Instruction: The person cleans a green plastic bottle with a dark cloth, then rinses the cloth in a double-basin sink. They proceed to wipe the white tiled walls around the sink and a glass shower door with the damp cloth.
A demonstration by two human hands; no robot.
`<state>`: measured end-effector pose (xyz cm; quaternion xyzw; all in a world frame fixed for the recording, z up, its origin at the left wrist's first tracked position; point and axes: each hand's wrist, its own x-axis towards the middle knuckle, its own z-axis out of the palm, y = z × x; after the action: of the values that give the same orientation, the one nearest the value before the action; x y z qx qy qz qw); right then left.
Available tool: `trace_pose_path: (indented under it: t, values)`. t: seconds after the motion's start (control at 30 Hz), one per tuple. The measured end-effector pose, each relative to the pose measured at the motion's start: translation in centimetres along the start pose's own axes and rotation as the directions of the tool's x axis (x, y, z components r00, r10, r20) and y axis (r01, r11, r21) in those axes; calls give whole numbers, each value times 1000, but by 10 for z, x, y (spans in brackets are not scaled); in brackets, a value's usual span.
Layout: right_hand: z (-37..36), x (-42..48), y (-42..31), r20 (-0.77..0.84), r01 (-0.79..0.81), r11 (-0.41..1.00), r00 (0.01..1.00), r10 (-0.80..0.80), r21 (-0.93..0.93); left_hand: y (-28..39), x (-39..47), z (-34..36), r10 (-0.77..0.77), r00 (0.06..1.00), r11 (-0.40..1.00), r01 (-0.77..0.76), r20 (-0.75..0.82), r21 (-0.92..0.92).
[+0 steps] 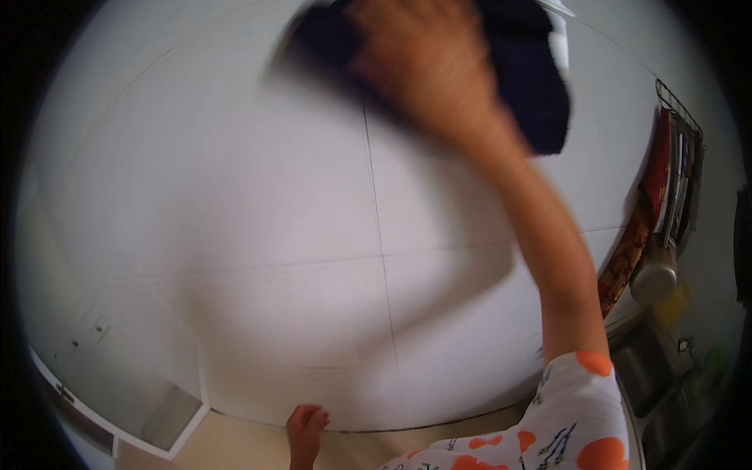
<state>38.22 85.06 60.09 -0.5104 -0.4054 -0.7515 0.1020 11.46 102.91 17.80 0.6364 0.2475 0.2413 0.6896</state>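
High up, my right hand (432,64) lies over a dark navy cloth (531,88) against the white tiled wall (282,235). The fingers blur with motion, and some of them run past the top of the view. Cloth spreads out on both sides of this hand. My right arm stretches up from a white sleeve with orange print, and a soft shadow falls on the tiles. Low in the view, my left hand (306,426) hangs before the base of the wall with its fingers curled in. Nothing shows in it.
At the right, a wire rack (678,106) carries hanging utensils, a red patterned cloth (637,235) and a metal pot (655,276). Beneath them is a steel sink (640,364). A white-framed panel (188,435) stands lower left, beside a beige floor (235,443).
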Motion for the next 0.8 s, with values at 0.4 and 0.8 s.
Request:
trace_pose_path:
  t: [0.4,0.8]
  values:
    - [-11,-111,-103,200,552,667,676,-709,501,-45,-63,-15,-120,988,983,132,-101,131]
    - [64,-50,-212,2,408,872,906,-424,270,-16,-54,37,25,997,999,-23,68,-35]
